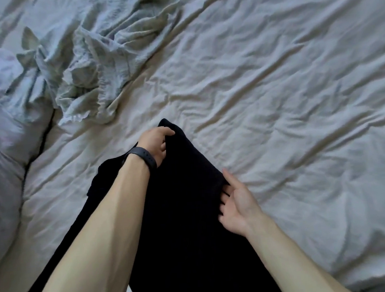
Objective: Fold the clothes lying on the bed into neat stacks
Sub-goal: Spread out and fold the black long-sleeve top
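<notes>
A long black garment point(183, 216) lies on the white bed sheet point(289, 114), running from the bottom of the view up to a corner near the middle. My left hand point(155, 144), with a dark band on its wrist, grips that far corner with curled fingers. My right hand point(235, 206) holds the garment's right edge, thumb on top and fingertips tucked under the cloth. A crumpled pale green garment point(107, 60) lies in a heap at the upper left, apart from both hands.
A white pillow point(1, 104) sits at the left edge, beside the pale green heap. The rumpled sheet spreads wide to the right of the black garment. The bed's edge shows at the bottom right corner.
</notes>
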The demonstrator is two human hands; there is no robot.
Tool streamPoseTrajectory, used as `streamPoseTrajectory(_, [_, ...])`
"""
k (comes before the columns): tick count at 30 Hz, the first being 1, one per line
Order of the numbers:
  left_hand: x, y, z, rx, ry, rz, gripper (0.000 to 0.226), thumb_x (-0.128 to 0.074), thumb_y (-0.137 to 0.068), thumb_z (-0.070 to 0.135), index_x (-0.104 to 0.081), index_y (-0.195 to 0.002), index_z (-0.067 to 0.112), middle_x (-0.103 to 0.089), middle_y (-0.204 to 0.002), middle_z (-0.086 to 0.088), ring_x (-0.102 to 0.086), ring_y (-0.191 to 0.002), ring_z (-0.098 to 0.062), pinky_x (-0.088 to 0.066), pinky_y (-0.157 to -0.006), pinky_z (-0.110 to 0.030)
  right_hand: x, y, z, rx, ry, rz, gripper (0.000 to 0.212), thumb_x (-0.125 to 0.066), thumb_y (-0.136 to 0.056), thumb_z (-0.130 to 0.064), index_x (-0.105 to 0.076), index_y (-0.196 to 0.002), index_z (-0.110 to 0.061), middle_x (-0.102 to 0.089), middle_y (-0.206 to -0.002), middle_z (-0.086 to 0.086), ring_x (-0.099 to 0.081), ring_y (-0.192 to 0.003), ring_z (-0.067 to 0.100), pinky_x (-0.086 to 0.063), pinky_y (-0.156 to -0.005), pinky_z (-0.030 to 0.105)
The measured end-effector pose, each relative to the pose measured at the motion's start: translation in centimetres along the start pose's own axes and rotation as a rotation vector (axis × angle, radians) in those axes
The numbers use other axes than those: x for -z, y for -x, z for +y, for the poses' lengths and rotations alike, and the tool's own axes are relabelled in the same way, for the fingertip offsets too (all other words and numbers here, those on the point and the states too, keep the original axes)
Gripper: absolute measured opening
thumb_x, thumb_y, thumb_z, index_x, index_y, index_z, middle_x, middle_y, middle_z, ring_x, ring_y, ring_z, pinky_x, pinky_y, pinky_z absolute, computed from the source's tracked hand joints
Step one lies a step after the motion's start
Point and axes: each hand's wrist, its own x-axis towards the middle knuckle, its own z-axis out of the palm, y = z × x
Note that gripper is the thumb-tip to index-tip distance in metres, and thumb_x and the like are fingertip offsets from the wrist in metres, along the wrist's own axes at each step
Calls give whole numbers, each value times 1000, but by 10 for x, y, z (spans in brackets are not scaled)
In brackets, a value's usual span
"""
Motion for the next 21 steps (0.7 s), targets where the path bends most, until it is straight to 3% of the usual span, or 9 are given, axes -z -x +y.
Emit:
streamPoseTrajectory(2, [-7,-1,2,41,61,-27,26,-62,-90,9,-55,-116,8,-60,-95,-5,-59,-73,-18,-50,-55,-26,-5,0,-6,-39,60,6,50,-63,-87,-63,-65,-117,-22,-67,-122,4,-60,-112,25,-46,-85,41])
streamPoseTrajectory(5, [-17,-2,7,47,10,-46,22,-71,-89,15,-60,-107,10,-61,-89,-4,-59,-72,-18,-51,-49,-24,-6,-2,-12,-13,-24,37,30,-65,-94,-45,-66,-104,-17,-69,-111,7,-63,-102,26,-49,-85,43])
streamPoseTrajectory(7, [-20,-5,10,12,54,-26,21,-71,-88,10,-62,-107,15,-65,-93,-3,-62,-77,-16,-53,-54,-24,-4,0,-16,17,-159,22,25,-66,-95,-34,-70,-103,-10,-77,-97,12,-69,-96,30,-53,-85,45])
streamPoseTrajectory(9, [-21,-7,10,-66,119,-15,32,-69,-88,2,-60,-114,18,-67,-103,-4,-66,-81,-14,-54,-56,-23,1,3,-16,48,-235,-20,26,-66,-95,-29,-71,-109,-8,-78,-97,13,-75,-90,31,-55,-81,46])
streamPoseTrajectory(12, [-19,-11,1,-153,-104,26,38,-73,-85,5,-58,-117,20,-65,-116,-3,-67,-93,-16,-53,-58,-23,5,5,-12,72,-177,-37,30,-67,-94,-29,-71,-118,-10,-75,-113,12,-74,-98,28,-57,-79,42])
streamPoseTrajectory(14, [-18,-13,-1,-144,-243,112,35,-79,-81,24,-57,-108,21,-64,-118,-5,-66,-103,-21,-56,-69,-32,2,8,-11,86,-94,-4,33,-68,-93,-34,-71,-117,-12,-74,-116,12,-71,-104,27,-58,-76,39])
streamPoseTrajectory(17, [-19,-8,7,-167,-623,173,37,-72,-85,49,-60,-105,20,-62,-99,-1,-63,-85,-20,-54,-81,-36,-5,10,-15,55,11,50,45,-68,-90,-50,-69,-116,-14,-72,-115,10,-68,-104,26,-55,-71,36])
streamPoseTrajectory(19, [-24,-9,9,-176,-631,129,52,-70,-89,46,-58,-130,16,-61,-96,2,-59,-77,-13,-53,-80,-34,-4,5,-18,42,18,76,45,-69,-90,-50,-69,-117,-15,-73,-114,9,-67,-105,26,-55,-72,37])
streamPoseTrajectory(21, [-30,-9,10,-194,-534,94,47,-71,-91,37,-59,-131,15,-63,-92,6,-59,-76,-8,-52,-73,-29,-2,-1,-18,70,-61,83,37,-70,-92,-38,-70,-120,-13,-76,-110,10,-70,-106,28,-59,-78,39])
